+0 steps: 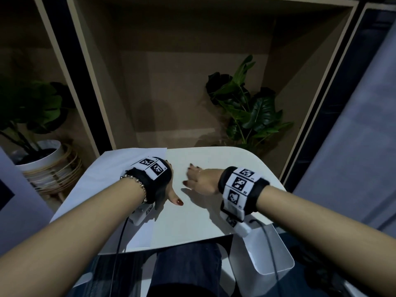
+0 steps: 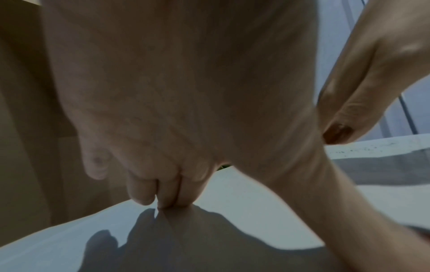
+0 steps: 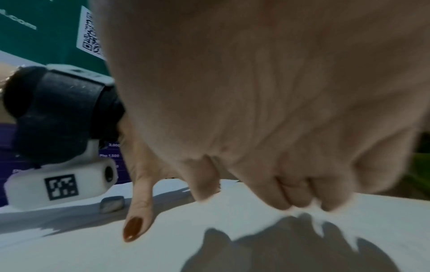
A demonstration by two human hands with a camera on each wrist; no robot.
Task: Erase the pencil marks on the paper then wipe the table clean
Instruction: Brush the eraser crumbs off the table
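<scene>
Head view: the left hand (image 1: 169, 185) lies flat on the white sheet of paper (image 1: 120, 166) covering the left part of the rounded white table (image 1: 225, 159), thumb extended, holding nothing. The right hand (image 1: 199, 179) rests on bare tabletop beside the paper, fingers spread, empty.

Left wrist view: straight fingertips (image 2: 167, 200) press the paper (image 2: 58, 244).

Right wrist view: fingertips (image 3: 300, 200) touch the table (image 3: 163, 248). A small grey block (image 3: 112, 204), identity unclear, lies near the left thumb.

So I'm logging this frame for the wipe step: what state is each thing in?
paper: flat on the table's left side, under the left hand
left hand: fingers pressing the paper
right hand: fingertips on bare table, holding nothing
table: dark specks in left wrist view
</scene>
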